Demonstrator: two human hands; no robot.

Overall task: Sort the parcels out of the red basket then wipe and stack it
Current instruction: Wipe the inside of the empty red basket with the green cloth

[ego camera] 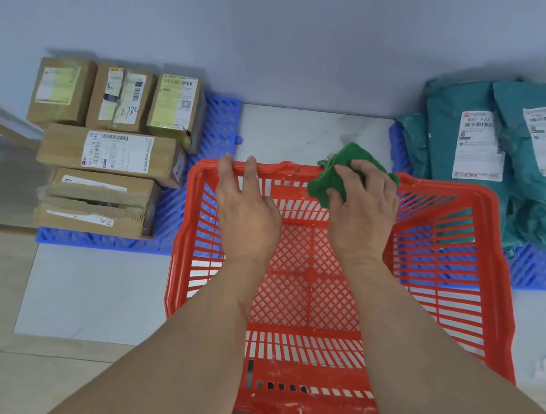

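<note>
red basket [430, 288] sits on the floor btwn two blue pallets, no parcels in it. left hand [248, 211] grips its far rim; right hand [362, 205] clutches a green cloth [331, 179] against that rim. cardboard boxes [110, 154] on left pallet [220, 118], teal mailer bags [490, 151] at right.

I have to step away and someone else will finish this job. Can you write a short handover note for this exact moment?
Left hand: grips the far rim of the red basket, steadying it.
Right hand: holds the green cloth against the same far rim.
Basket: on the floor between two blue pallets, no parcels inside; white smears show on its near rim.
Cardboard boxes sit on the left pallet, teal mailer bags on the right pallet.
Done: sorting.
Left: finish wiping the basket, then stack it. No stack is in view.
</note>
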